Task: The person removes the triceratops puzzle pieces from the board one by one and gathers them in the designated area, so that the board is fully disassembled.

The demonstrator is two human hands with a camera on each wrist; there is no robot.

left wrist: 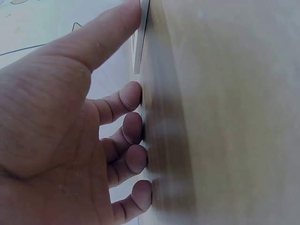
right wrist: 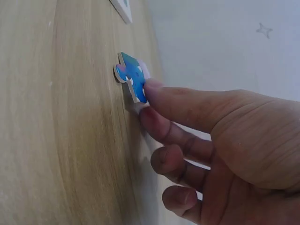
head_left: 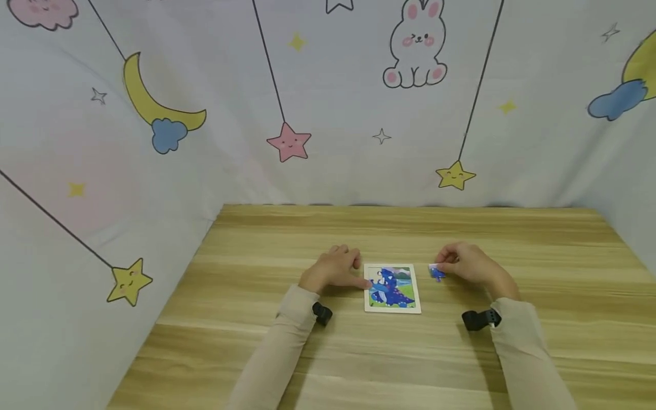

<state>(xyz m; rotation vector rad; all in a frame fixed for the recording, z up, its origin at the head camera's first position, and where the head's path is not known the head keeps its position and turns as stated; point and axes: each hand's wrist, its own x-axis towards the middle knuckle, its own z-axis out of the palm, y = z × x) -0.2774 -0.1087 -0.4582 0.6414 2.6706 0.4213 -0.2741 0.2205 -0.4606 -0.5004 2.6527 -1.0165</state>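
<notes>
A small framed jigsaw board (head_left: 392,287) with a blue dinosaur picture lies flat on the wooden table (head_left: 410,228). My left hand (head_left: 333,267) rests on the table just left of it. Its thumb (left wrist: 108,33) lies straight against the board's left edge (left wrist: 138,51), and the loosely curled fingers touch the wood with their tips. My right hand (head_left: 468,265) is to the right of the board. Its thumb and forefinger pinch a blue puzzle piece (head_left: 437,274) that stands on edge on the tabletop (right wrist: 132,77). A corner of the board (right wrist: 123,9) shows beyond the piece.
A cartoon-printed cloth (head_left: 328,114) with stars, a moon and a rabbit hangs behind the table and along both sides. Black wrist-camera straps (head_left: 479,319) sit on both cream sleeves. Bare wood stretches in front of and behind the board.
</notes>
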